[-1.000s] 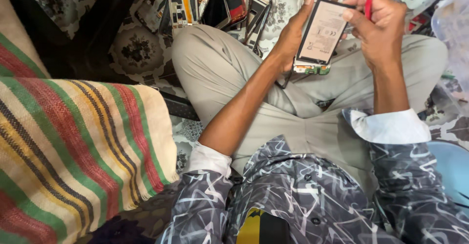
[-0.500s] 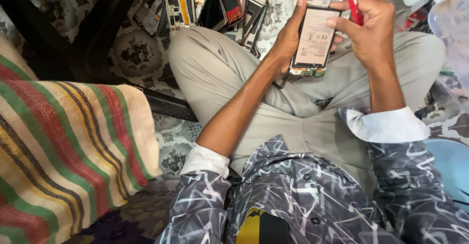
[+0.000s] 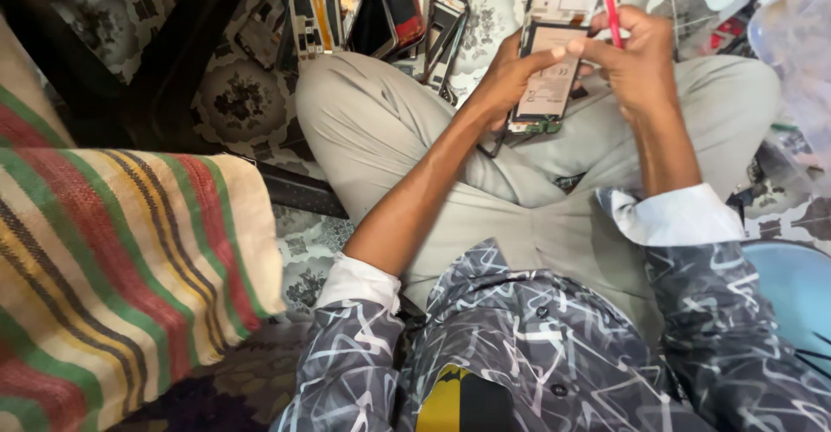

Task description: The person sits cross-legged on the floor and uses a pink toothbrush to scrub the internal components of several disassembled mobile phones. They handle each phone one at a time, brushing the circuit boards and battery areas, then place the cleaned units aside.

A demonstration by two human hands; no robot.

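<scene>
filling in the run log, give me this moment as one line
left hand: holds opened phone | right hand: holds red tool at phone | nearby: phone parts on floor

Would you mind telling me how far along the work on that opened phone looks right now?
Done: the opened phone has its back cover off, battery and boards exposed. In hand: the left hand grips the phone over the lap while the right hand works a red tool at its upper part. Left: the phone is not closed up, and other dismantled phones lie on the patterned floor.
</scene>
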